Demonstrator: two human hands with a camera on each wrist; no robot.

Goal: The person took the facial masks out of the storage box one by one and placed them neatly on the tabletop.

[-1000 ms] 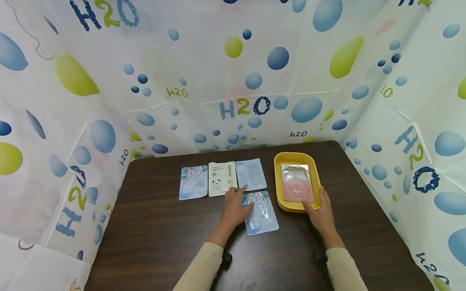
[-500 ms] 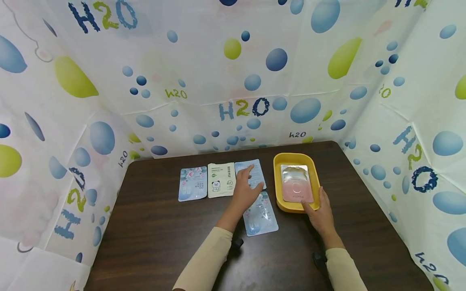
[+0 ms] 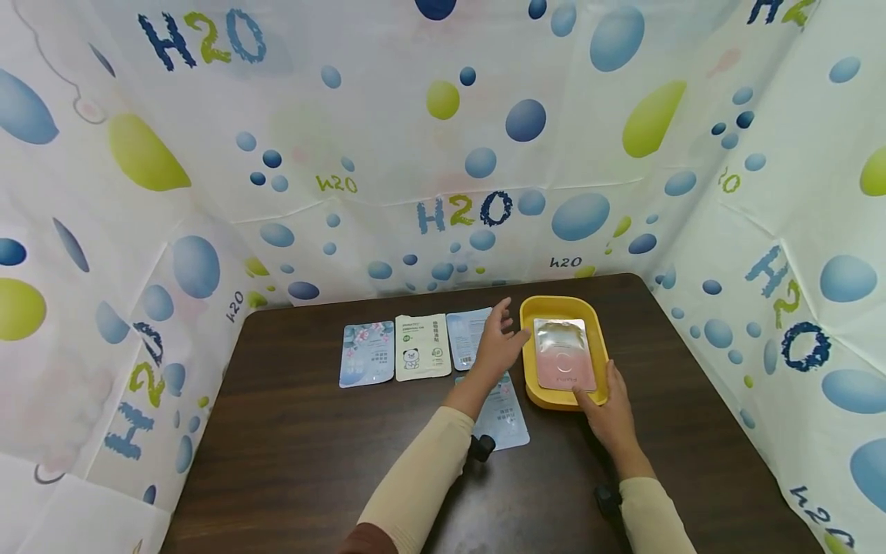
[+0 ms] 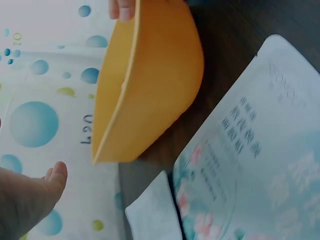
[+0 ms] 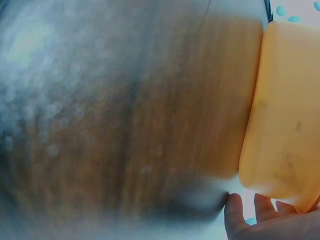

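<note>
My left hand (image 3: 497,345) hovers with fingers extended and nothing held, just left of the yellow plastic tray (image 3: 554,399). A pink-and-silver sachet (image 3: 565,362) lies inside that tray. At the tray's near right corner, my right hand (image 3: 612,415) grips the rim; in the left wrist view its fingertips (image 4: 126,11) show over the edge. Left of the tray, a row holds a blue floral sachet (image 3: 367,354), a cream sachet with a bear (image 3: 423,348) and a light blue printed sachet (image 3: 464,338). Another blue floral sachet (image 3: 507,422) lies below, partly hidden by my left arm.
A dark wood-grain table (image 3: 291,462) carries everything. White sheeting with blue and green spots (image 3: 388,138) rises behind it and along both sides. Each wrist wears a small black device, such as the left one's camera (image 3: 482,448).
My left hand has moved from the sachets, over the light blue one, rightward to the tray's left side. My right hand has stayed at the tray.
</note>
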